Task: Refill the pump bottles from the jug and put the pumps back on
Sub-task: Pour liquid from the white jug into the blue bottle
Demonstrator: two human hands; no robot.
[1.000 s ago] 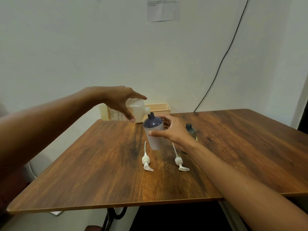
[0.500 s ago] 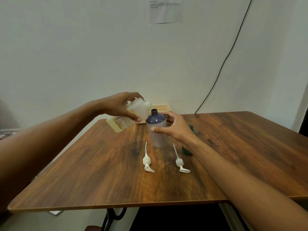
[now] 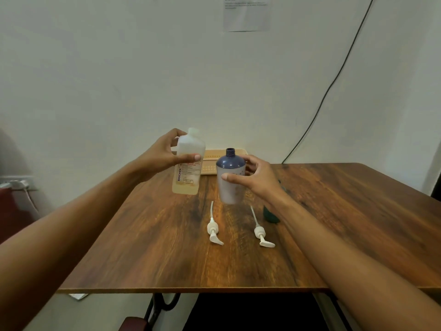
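My left hand [image 3: 164,155] grips the translucent jug [image 3: 188,173] near its top and holds it upright above the table, a little yellowish liquid at its bottom. My right hand [image 3: 256,180] curls around the purple-topped pump bottle [image 3: 230,177], whose neck is open, just right of the jug. Two white pumps [image 3: 213,229] [image 3: 260,231] lie flat on the wooden table [image 3: 334,223] in front of the bottle. A dark green bottle [image 3: 270,215] stands behind my right forearm, mostly hidden.
A beige perforated tray [image 3: 210,163] sits at the table's back edge against the wall. A black cable [image 3: 334,84] runs down the wall to the right. The table's front edge lies close below the pumps.
My left hand has tipped the jug from lying sideways over the bottle's mouth back to upright and moved it left. My right hand stays on the bottle.
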